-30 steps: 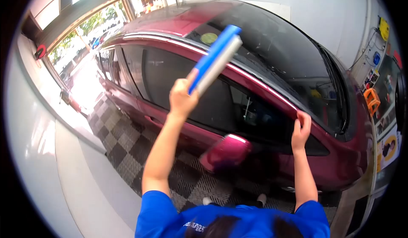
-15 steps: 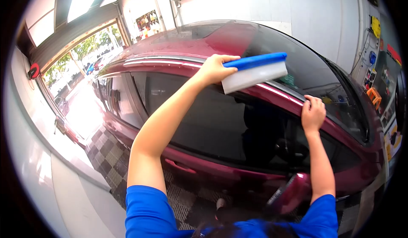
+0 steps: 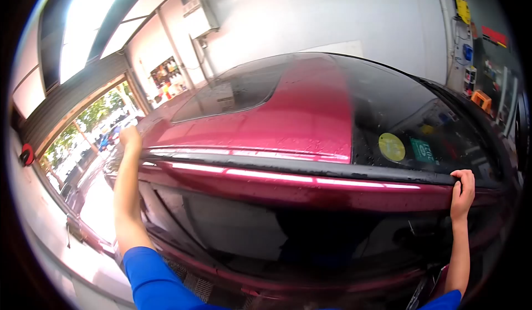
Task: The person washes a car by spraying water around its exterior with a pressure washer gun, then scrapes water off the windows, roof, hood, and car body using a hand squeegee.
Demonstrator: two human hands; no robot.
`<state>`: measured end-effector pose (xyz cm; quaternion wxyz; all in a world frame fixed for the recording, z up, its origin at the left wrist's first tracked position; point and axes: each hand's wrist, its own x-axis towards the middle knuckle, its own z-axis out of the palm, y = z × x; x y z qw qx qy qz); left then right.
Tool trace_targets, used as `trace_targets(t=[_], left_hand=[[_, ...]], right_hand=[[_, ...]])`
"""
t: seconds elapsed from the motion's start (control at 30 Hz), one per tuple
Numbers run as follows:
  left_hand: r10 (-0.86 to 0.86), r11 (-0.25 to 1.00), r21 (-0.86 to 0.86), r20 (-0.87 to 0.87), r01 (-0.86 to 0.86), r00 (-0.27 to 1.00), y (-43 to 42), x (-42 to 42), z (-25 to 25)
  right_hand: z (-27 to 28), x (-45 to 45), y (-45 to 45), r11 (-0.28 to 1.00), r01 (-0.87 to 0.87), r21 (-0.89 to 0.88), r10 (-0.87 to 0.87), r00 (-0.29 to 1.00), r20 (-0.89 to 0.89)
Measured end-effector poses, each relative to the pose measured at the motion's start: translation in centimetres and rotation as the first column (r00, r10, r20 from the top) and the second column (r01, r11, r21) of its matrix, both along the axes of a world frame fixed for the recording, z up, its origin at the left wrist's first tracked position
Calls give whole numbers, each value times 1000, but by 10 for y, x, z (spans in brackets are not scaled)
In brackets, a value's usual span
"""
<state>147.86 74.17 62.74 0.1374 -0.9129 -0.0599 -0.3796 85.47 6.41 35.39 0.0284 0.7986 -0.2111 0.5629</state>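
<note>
A dark red car with water drops on its roof fills the middle. My left hand is raised at the far end of the roof, its fingers closed; whatever it holds is hidden. The blue squeegee with the pale blade cannot be made out. On the right, my right hand has its fingers curled over the car's upper side edge, beside the windshield. A round yellow sticker and a green one show on the glass.
Dark side windows lie below the roof edge. A sunroof is set in the roof. Behind the car stands a pale wall with a white box. An open doorway is at left, an orange stool at right.
My left hand has swung left toward the far end of the roof, and the squeegee has gone from sight. The view has risen over the roof. My right hand stays at the car's edge.
</note>
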Motion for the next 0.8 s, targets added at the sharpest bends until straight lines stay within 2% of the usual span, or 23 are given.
trace_targets(t=[0.03,0.07,0.1,0.13,0.17,0.2,0.27,0.3,0.33,0.37,0.4,0.43,0.47,0.5,0.53,0.57,0.6,0.63,0.67,0.73,0.77,0.8], left_hand=[[-194,980,42,0,194,981,-38,-2,12],[-434,897,-34,125,441,892,-126,-48,16],[-654,742,-36,180,669,735,-191,-45,12],[-849,501,-146,109,853,517,-263,-84,10],[-976,145,-177,135,974,170,-326,-78,-4],[-1000,-19,-309,29,951,-10,-388,-115,-5],[-969,-197,-404,-61,893,-241,-495,-169,-25],[-938,-227,-454,-137,862,-319,-535,-189,-33],[-929,-188,-458,-204,869,-309,-568,-196,-43],[-925,-264,-357,-171,896,-341,-599,-182,-59],[-958,-136,-408,-178,903,-224,-609,-165,-61],[-974,-4,-461,-198,887,-108,-617,-148,-64],[-974,60,-491,-221,869,-58,-614,-113,-60],[-987,94,-470,-161,878,20,-597,-76,-55],[-971,236,-494,-153,837,184,-566,-50,-43],[-940,340,-432,-118,836,321,-532,-10,-37],[-884,458,-392,-108,798,455,-488,26,-30],[-813,555,-430,-98,712,574,-433,70,-26],[-757,618,-407,-76,672,650,-371,94,-23],[-578,744,-447,-57,497,814,-235,111,-15],[-473,827,-335,19,451,881,-160,122,-17],[-395,858,-357,-4,368,918,-91,114,-16]], right_hand=[[4,-2,3,1000,23,1,-23,1000,-12],[10,-2,9,999,-19,49,20,1000,-8],[13,-1,12,993,-65,97,65,998,5],[10,-2,10,992,-28,123,30,999,-13],[9,-3,9,993,-18,118,19,1000,-8],[9,-5,9,990,-47,131,46,999,10],[7,-4,9,969,-112,220,101,993,62],[4,-5,8,969,-111,221,100,993,59],[2,-5,7,962,-137,236,119,989,90],[-1,-5,3,956,-161,244,133,983,127],[-4,-14,-2,948,-177,263,166,984,63],[-1,-11,-2,950,-167,264,153,986,71],[2,-8,1,940,-190,282,164,980,112],[4,-7,5,929,-213,302,173,973,154],[8,-7,8,926,-200,319,159,976,150],[6,-8,9,925,-190,328,148,977,151],[5,-9,9,940,-166,299,130,982,134],[4,-9,8,952,-147,269,121,986,114],[2,-10,7,937,-148,318,112,985,130],[1,-19,4,958,-119,262,118,993,21],[6,-17,8,960,-94,266,100,995,-11],[7,-13,10,956,-94,278,93,996,16]])
